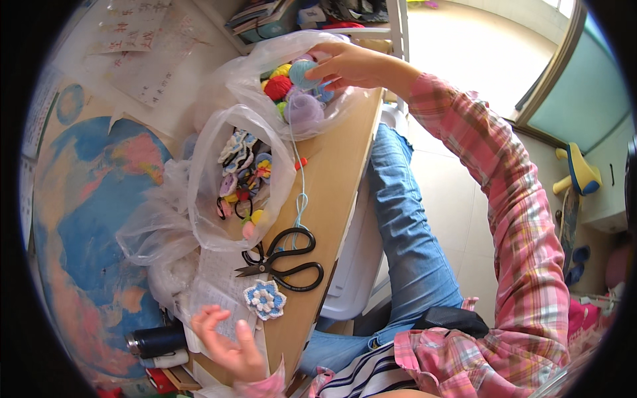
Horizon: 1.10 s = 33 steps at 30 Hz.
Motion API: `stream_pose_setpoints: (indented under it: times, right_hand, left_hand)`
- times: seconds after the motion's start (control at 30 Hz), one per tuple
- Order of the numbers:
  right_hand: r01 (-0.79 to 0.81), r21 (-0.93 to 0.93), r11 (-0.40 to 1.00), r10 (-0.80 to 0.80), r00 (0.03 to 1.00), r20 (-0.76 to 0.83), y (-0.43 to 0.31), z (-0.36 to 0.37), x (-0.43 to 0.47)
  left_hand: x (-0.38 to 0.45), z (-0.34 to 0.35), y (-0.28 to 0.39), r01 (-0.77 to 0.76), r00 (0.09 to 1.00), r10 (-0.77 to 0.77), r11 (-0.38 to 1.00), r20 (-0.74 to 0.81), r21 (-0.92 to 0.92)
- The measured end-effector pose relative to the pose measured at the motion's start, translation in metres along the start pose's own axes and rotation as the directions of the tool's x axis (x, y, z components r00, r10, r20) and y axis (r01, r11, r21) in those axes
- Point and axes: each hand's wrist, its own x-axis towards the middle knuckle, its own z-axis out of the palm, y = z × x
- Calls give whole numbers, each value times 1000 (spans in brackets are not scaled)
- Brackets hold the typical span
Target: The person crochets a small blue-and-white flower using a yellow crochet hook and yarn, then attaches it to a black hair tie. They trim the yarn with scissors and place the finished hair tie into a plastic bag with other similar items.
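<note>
My right hand [338, 64] grips a light blue yarn ball [301, 74] over the mouth of a clear plastic bag [239, 79]. Red, yellow and lilac yarn balls lie in that bag, a lilac one [303, 108] nearest the front. A light blue strand [294, 144] trails down the desk to black-handled scissors [278, 266]. My left hand [229, 343] is raised over the papers, fingers apart and holding nothing. Close to it lies a blue and white crocheted flower [265, 299], just below the scissors. A black hair tie [253, 254] sits beside the blades.
A second plastic bag [278, 199] holds crocheted flowers and hair ties. A red-handled crochet hook [301, 163] lies beside it on the wooden desk [333, 169]. A dark bottle [155, 341], written paper [219, 283] and a world map [99, 239] are to the left.
</note>
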Motion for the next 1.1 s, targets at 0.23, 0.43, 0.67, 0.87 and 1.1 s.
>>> stream_pose_setpoints:
  times: [0.23, 0.43, 0.67, 0.87, 1.1]
  right_hand:
    - [9, 409, 912, 28, 996, -84, -36, -18, 34]
    - [-29, 510, 859, 52, 998, -31, -45, -6, 59]
    - [31, -459, 888, -202, 923, -328, -12, -7, 55]
    - [87, -882, 463, -359, 928, -97, 21, 5, 52]
    - [73, -975, 207, -134, 990, 46, 11, 17, 48]
  left_hand:
    - [160, 68, 79, -516, 782, 534, 844, 322, -146]
    - [276, 199, 46, -869, 493, 694, 423, 525, 257]
    - [345, 215, 21, -734, 675, 155, 242, 721, 635]
    - [348, 183, 54, -718, 683, -82, 112, 726, 687]
    - [353, 175, 32, -666, 743, 228, 149, 630, 731]
